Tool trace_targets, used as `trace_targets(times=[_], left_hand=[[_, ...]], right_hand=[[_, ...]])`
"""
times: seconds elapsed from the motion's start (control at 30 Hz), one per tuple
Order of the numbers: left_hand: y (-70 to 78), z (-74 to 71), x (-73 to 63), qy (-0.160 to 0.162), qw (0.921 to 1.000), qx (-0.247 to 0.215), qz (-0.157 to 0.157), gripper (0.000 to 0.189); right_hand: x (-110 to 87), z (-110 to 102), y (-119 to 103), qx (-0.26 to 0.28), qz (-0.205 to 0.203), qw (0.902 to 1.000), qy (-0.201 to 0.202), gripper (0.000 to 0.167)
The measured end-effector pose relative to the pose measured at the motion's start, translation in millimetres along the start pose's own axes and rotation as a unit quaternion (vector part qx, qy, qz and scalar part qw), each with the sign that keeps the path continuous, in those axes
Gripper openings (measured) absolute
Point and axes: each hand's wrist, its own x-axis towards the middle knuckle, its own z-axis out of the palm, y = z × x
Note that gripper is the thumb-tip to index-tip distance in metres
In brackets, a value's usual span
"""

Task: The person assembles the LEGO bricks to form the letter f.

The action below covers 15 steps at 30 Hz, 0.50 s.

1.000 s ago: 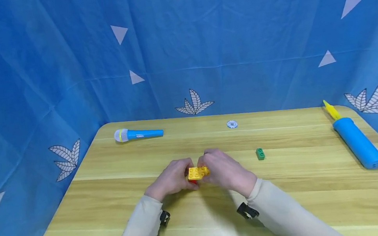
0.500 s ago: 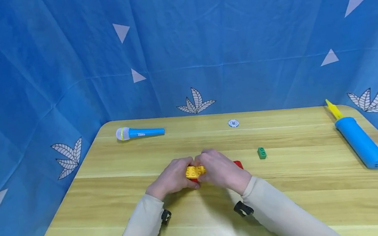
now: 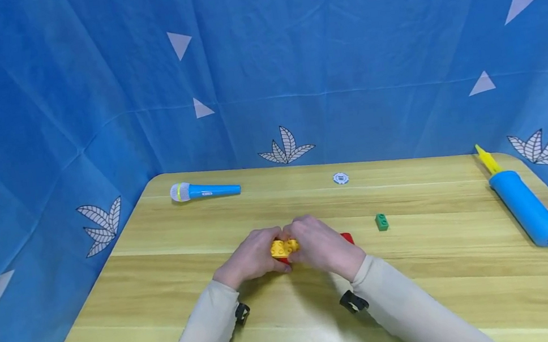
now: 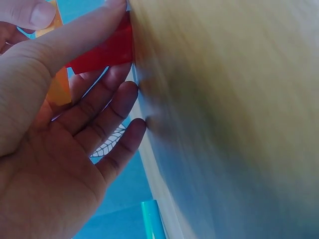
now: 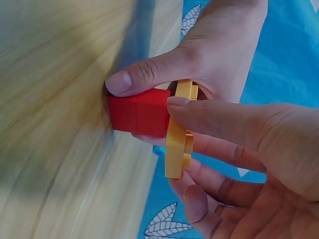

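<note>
A yellow toy building brick with studs lies on top of a red brick, which stands on the table. My left hand grips the red brick, its thumb along one side in the right wrist view. My right hand pinches the yellow brick with the thumb against its edge. In the left wrist view, the left hand's lower fingertips are close to the tabletop. Whether the bricks are pressed fully together cannot be told. Another red piece shows partly behind the right hand.
A small green brick lies right of the hands. Farther back are a blue toy microphone and a round chip. A blue hand pump with a yellow nozzle lies at the right. Blue cloth hangs behind the wooden table.
The right hand has shifted slightly left with the yellow brick, closer to the left hand. A red piece behind the right hand has come into view. The head view has drifted a little.
</note>
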Motion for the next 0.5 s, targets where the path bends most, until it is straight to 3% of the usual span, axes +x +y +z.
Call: trace_targets(times=[0.2,0.5], left_hand=[[0.0,-0.5,-0.8,0.0,0.9999,0.002,-0.011,0.045],[-0.1,-0.6,-0.3,0.001,1.0,0.001,-0.002,0.045]], right_hand=[[1.0,-1.7,0.7,-0.002,-0.005,1.0,-0.003,0.029],[0.1,0.0,2.7,-0.002,-0.015,0.9999,0.002,0.029]])
